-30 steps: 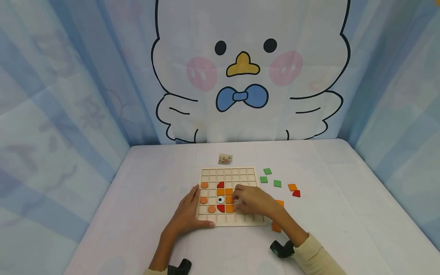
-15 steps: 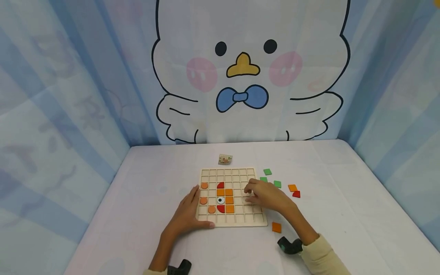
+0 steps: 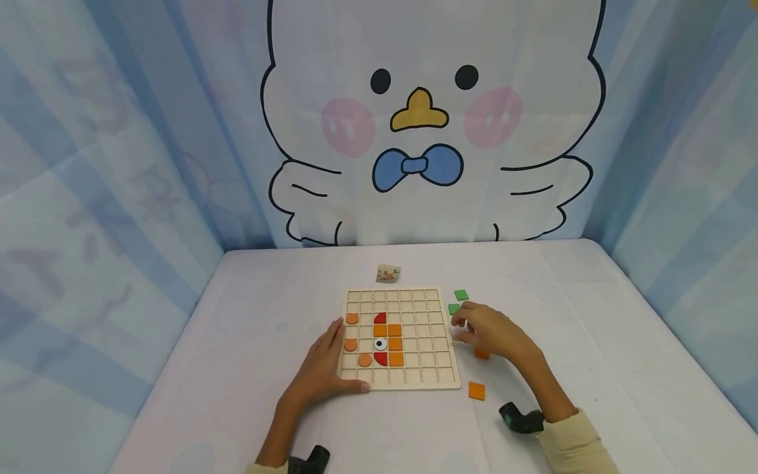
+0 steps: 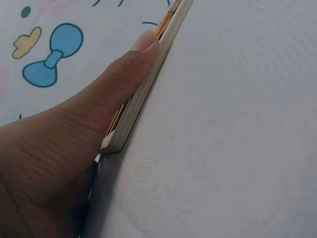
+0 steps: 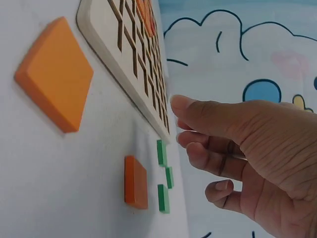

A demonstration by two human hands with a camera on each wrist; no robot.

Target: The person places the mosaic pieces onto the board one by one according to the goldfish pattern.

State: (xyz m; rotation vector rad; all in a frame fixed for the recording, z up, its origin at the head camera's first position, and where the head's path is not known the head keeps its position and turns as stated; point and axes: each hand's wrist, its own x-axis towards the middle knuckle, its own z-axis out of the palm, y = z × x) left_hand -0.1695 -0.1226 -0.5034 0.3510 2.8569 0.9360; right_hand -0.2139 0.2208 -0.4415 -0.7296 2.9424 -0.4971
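Note:
A pale wooden grid board (image 3: pixel 429 361) lies on the table. Set in its cells are orange square tiles (image 3: pixel 395 344), red quarter-round tiles (image 3: pixel 380 359), light orange discs (image 3: pixel 364 360) and a white eye disc (image 3: pixel 380 343). My left hand (image 3: pixel 322 365) steadies the board's near left corner, straight fingers along the left side; its thumb (image 4: pixel 141 52) touches the near edge. Just right of the board hovers my right hand (image 3: pixel 497 332), fingers loosely bent and nothing between them. In the right wrist view, thumb and fingertips are apart, above the table beside green tiles (image 5: pixel 163 199).
Two loose orange squares, one nearer (image 3: pixel 476 390) and one partly under the right hand (image 3: pixel 482 353), lie right of the board. Green tiles (image 3: pixel 461 295) sit farther back. A small patterned card (image 3: pixel 388 274) lies behind the board. A printed cloth (image 3: pixel 426 210) hangs beyond the table.
My right hand has drawn away from the orange tiles on the board, moving right past its edge to near the loose tiles. The left hand has stayed in place.

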